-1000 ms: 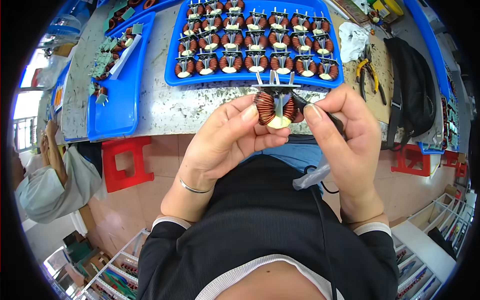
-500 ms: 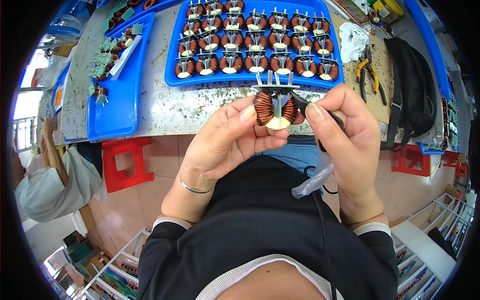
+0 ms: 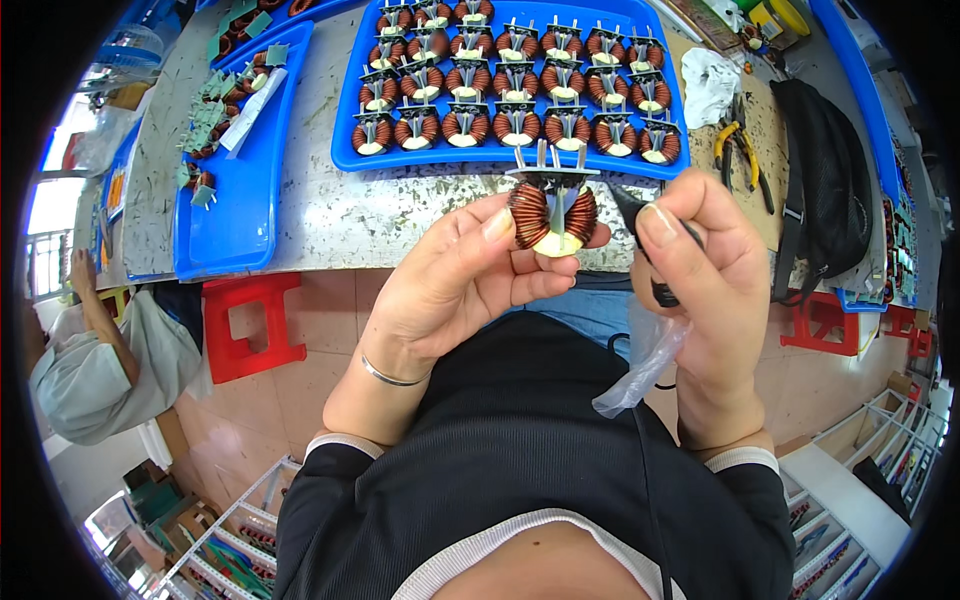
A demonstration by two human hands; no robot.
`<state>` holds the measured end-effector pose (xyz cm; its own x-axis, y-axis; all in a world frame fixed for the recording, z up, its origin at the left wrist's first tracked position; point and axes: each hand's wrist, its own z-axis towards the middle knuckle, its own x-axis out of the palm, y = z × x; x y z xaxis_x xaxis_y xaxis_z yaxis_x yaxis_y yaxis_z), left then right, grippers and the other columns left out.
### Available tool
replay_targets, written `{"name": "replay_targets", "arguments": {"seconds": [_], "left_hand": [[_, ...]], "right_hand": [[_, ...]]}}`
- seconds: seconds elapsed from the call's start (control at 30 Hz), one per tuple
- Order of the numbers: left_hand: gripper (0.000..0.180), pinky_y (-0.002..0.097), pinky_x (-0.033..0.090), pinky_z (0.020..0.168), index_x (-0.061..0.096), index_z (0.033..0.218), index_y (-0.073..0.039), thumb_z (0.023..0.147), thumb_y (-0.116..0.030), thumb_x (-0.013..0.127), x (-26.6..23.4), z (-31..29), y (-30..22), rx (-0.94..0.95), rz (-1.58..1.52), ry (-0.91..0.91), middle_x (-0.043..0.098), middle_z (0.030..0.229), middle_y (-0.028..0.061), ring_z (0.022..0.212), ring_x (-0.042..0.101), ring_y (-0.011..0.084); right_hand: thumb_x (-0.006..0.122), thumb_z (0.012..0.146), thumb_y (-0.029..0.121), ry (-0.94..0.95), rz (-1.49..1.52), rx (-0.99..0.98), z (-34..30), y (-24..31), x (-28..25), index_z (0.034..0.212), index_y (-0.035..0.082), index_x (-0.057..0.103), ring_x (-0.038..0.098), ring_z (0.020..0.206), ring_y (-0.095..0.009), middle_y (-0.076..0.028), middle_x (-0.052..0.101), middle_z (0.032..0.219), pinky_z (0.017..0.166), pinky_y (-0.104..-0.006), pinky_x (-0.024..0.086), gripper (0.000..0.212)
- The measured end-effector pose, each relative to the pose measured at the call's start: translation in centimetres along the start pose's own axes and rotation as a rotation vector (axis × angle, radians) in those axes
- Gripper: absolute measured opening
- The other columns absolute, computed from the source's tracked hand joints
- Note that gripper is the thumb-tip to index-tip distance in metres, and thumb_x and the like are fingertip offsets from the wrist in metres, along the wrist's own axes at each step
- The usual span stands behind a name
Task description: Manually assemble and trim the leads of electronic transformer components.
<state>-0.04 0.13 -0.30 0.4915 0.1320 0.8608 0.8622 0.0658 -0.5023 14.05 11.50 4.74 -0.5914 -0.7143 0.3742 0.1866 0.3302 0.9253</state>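
Note:
My left hand (image 3: 450, 270) pinches a copper-wound toroidal coil (image 3: 530, 215) between thumb and fingers. The coil stands upright over the table's near edge. Metal pins stick up from the dark board on its top, a grey divider fills its middle, and pale yellow material covers its base. Closed around a black tapered tool (image 3: 628, 208), my right hand (image 3: 710, 275) is just right of the coil. The tool's narrow tip points up and left, apart from the coil. Clear crumpled plastic (image 3: 640, 375) hangs below that hand; the tool's grip is partly hidden by my fingers.
Rows of similar coils stand in a blue tray (image 3: 345, 150) ahead. A second blue tray (image 3: 225, 245) at left holds smaller parts. Yellow-handled pliers (image 3: 738, 150), white crumpled cloth (image 3: 710, 88) and a black bag (image 3: 825, 180) lie at right. A co-worker's arm (image 3: 108, 325) is far left.
My right hand has drawn back to the right, taking the black tool's tip off the coil's right side. The left hand holds the coil in nearly the same place. The co-worker's hand has lowered.

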Motion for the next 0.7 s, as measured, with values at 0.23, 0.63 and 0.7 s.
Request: {"name": "replay_targets", "arguments": {"seconds": [0.23, 0.63, 0.7], "left_hand": [[0.065, 0.0290, 0.047, 0.075, 0.028, 0.130, 0.003, 0.086, -0.038, 0.052, -0.6, 0.0, 0.0, -0.139, -0.025, 0.016, 0.045, 0.118, 0.0243, 0.085, 0.050, 0.0146], [0.071, 0.0235, 0.042, 0.064, 0.026, 0.128, 0.007, 0.086, -0.046, 0.048, 0.3, -0.3, 1.5, -0.391, -0.418, 0.081, 0.046, 0.111, 0.0174, 0.074, 0.045, 0.0111], [0.068, 0.0236, 0.042, 0.063, 0.024, 0.129, 0.007, 0.087, -0.043, 0.045, 0.5, -0.3, 1.4, -0.388, -0.456, 0.093, 0.047, 0.109, 0.0166, 0.073, 0.045, 0.0121]], "right_hand": [[0.055, 0.084, 0.006, -0.091, 0.029, -0.123, 0.4, -0.3, -1.1, 0.100, 0.001, 0.047, 0.041, 0.057, 0.000, 0.002, 0.052, 0.073, 0.047, -0.0156, 0.030, 0.018], [0.063, 0.079, 0.011, 0.085, -0.115, -0.128, 3.4, 0.3, -1.1, 0.122, -0.005, 0.034, 0.054, 0.069, -0.008, -0.012, 0.061, 0.087, 0.060, -0.0172, 0.040, 0.055], [0.064, 0.077, 0.010, 0.076, -0.124, -0.122, 3.4, 0.6, -1.1, 0.122, -0.006, 0.034, 0.055, 0.070, -0.008, -0.011, 0.061, 0.086, 0.060, -0.0171, 0.041, 0.055]]}}
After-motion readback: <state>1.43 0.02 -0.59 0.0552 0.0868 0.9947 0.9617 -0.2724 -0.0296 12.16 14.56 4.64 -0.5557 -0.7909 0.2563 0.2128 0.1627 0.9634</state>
